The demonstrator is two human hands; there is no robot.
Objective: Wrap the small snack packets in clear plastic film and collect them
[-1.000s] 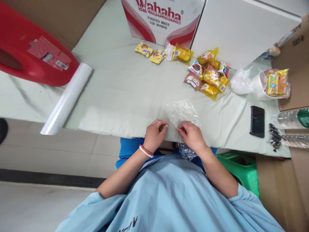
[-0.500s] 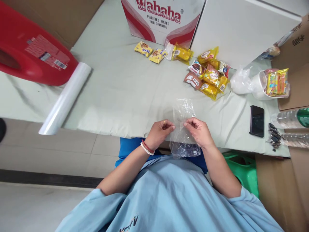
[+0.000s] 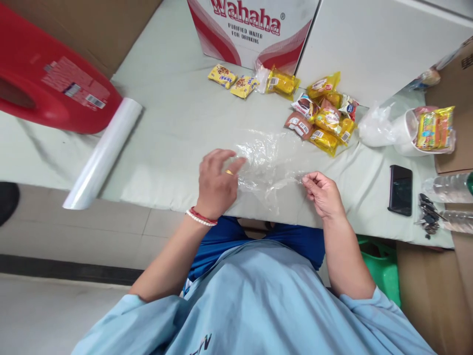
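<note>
Clear plastic bag (image 3: pixel 268 162), one, thin and crinkled: lay spread at the front edge of the desk (image 3: pixel 173 133), between the two hands. Right hand (image 3: pixel 325 195), one: fingers pinched together on the bag's right edge. Left hand (image 3: pixel 217 186), one: fingers parted and loosely curled at the bag's left side; whether they touched the film could not be told. Wrapped snacks (image 3: pixel 327 118), one heap, mostly yellow: lay beyond the bag, to its right. Small yellow packets (image 3: pixel 222 76), two: lay before the Wahaha carton (image 3: pixel 251 42). Phone (image 3: pixel 401 190), one, dark: lay flat, well right of the right hand. White roll (image 3: pixel 103 153), one: lay slanted beside the red container (image 3: pixel 62 79), far left.
</note>
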